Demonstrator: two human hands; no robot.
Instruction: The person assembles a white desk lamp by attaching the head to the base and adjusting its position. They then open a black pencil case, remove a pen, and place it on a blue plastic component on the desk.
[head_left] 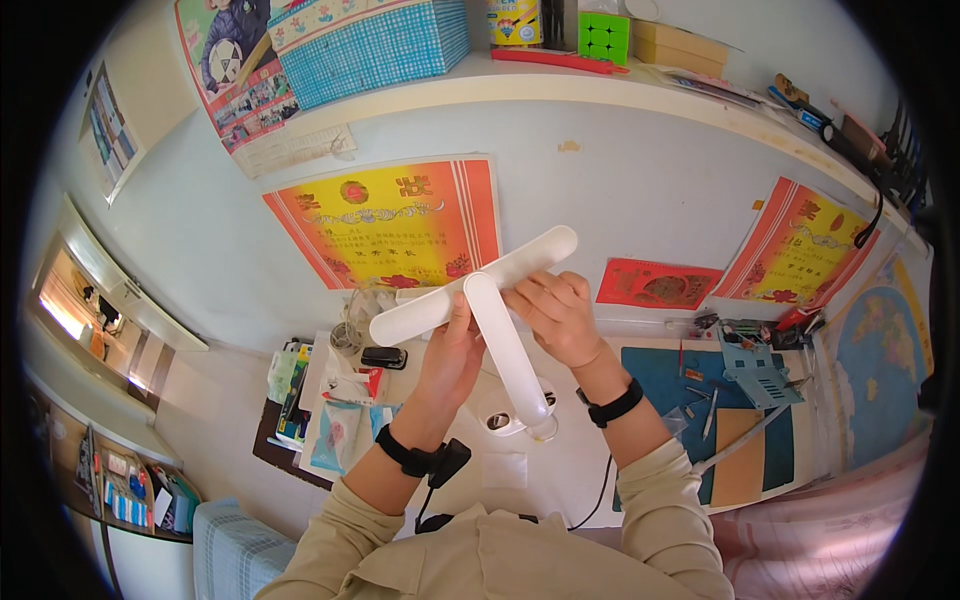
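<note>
Both hands hold up what looks like a white desk lamp [510, 360], T-shaped, with a long rounded crossbar and a stem slanting down toward me. My left hand [455, 350] is closed at the joint, its thumb lying on the crossbar beside the stem; its other fingers are mostly hidden behind. Right of the joint, my right hand [560, 312] grips the lower edge of the crossbar with bent fingers. Beneath the stem's lower end, a white piece with dark round spots [499, 422] shows on the white table [460, 405]; whether it joins the stem, I cannot tell.
A black case [384, 357], a glass jar [345, 338] and packets [337, 435] lie at the table's left. On the right, a blue-green mat [655, 375] carries a brown sheet [738, 455] and small tools. Above, a loaded shelf [600, 92] spans the wall.
</note>
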